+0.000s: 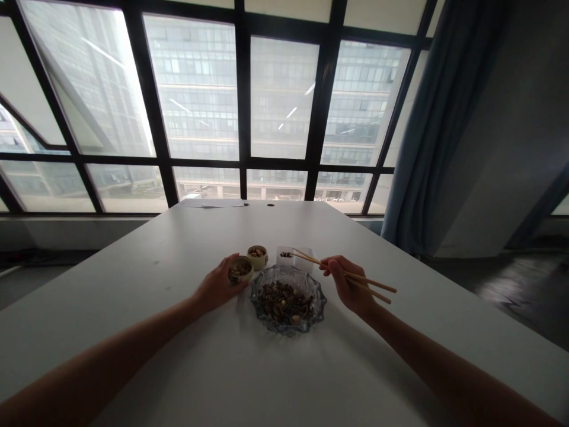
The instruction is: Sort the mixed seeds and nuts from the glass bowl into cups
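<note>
My left hand [219, 284] is wrapped round a small round cup [241, 270] with light brown pieces inside, at the left of a glass bowl. In my right hand [349, 281] is a pair of wooden chopsticks [370, 279], their tips over a clear divided container [304, 258]. A few dark pieces [286, 255] lie in its left compartment. The scalloped glass bowl [319, 305] between my hands holds many dark seeds [284, 299] and a few paler pieces. Behind the held cup stands a second small cup [258, 257] with brown nuts in it.
All of this is on a long white table [284, 379]. White sheets [208, 203] lie at its far edge, near a small dark round spot [271, 205]. Large windows rise beyond the table, and a blue curtain [435, 130] hangs at the right.
</note>
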The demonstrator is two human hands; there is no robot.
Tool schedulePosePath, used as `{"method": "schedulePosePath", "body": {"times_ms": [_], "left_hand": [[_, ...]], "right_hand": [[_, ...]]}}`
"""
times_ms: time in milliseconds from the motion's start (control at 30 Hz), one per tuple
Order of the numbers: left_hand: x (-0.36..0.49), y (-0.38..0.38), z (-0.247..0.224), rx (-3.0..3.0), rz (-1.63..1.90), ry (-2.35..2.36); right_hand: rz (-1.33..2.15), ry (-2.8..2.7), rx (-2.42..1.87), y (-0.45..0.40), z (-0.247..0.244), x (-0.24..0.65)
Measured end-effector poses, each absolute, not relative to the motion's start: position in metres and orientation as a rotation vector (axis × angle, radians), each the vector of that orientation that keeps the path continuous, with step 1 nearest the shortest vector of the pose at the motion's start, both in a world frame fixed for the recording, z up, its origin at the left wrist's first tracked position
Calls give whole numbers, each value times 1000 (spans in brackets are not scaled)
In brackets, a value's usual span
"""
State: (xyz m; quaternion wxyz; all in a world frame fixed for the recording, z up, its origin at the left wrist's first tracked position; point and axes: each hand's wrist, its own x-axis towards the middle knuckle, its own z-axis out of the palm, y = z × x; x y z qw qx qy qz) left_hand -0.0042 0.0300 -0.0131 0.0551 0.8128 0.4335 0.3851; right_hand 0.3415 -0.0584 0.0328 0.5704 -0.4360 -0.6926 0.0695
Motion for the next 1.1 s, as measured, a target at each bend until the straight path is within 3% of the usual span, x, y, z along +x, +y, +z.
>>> {"method": "schedulePosePath", "body": {"times_ms": [300,467,600,767,1033,1100], "left_hand": [[-4,28,-12,2481,1130,1349],[-5,29,-13,2488,1093,1344],[-4,29,-12,2475,1094,1343],[-4,30,-12,2470,1109,1333],[-5,30,-12,2477,1118,1339],[-5,30,-12,2471,1107,1331]], "right_hand": [[370,-1929,-1071,-81,46,322],[726,-1847,-1041,-81,47,326],[606,-1678,-1116,-76,44,327],[358,-1906,-1159,-81,45,312],[794,-1875,-982,-82,51,319],[756,-1754,-1015,-77,53,328]]}}
